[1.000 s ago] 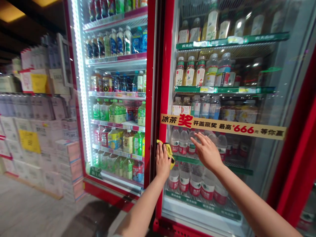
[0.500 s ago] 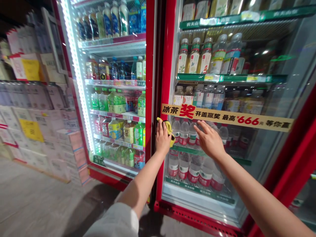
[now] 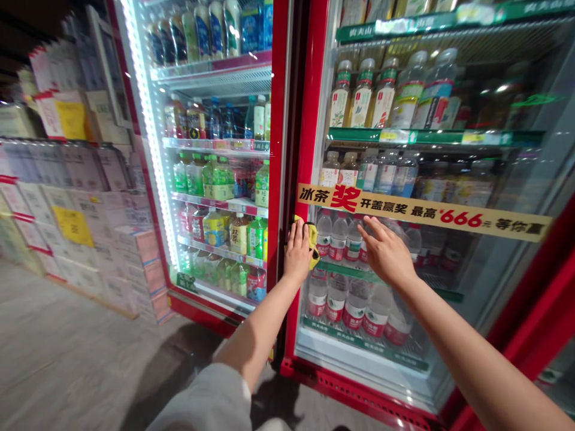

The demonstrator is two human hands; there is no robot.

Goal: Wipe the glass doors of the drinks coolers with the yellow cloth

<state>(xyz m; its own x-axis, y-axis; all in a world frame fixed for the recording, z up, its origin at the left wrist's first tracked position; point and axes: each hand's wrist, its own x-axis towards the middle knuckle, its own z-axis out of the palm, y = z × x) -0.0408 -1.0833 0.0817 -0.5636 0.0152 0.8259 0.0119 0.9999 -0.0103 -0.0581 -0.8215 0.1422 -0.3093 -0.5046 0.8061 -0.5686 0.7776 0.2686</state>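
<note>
A yellow cloth with dark edging (image 3: 313,258) is pressed under my left hand (image 3: 297,251) against the red frame (image 3: 307,137) of the right fridge door, just below the banner's left end. The fingers of that hand point up and lie over the cloth. My right hand (image 3: 389,250) is in front of the glass door below the tan banner (image 3: 422,212), its fingers spread and nothing in it; whether the fingertips touch the glass I cannot tell. Behind the glass, bottles with red-and-white labels (image 3: 354,308) stand on the lower shelves.
To the left is another red-framed fridge (image 3: 281,120) with lit shelves of drinks. Stacked cartons (image 3: 108,239) with yellow signs (image 3: 73,225) line the far left. Grey floor (image 3: 67,341) runs below them. A further red frame (image 3: 534,323) stands at the right edge.
The view has shifted slightly, so the fridges' upper parts and the cartons appear further right. My left hand remains on the cloth at the frame, and my right hand stays by the glass.
</note>
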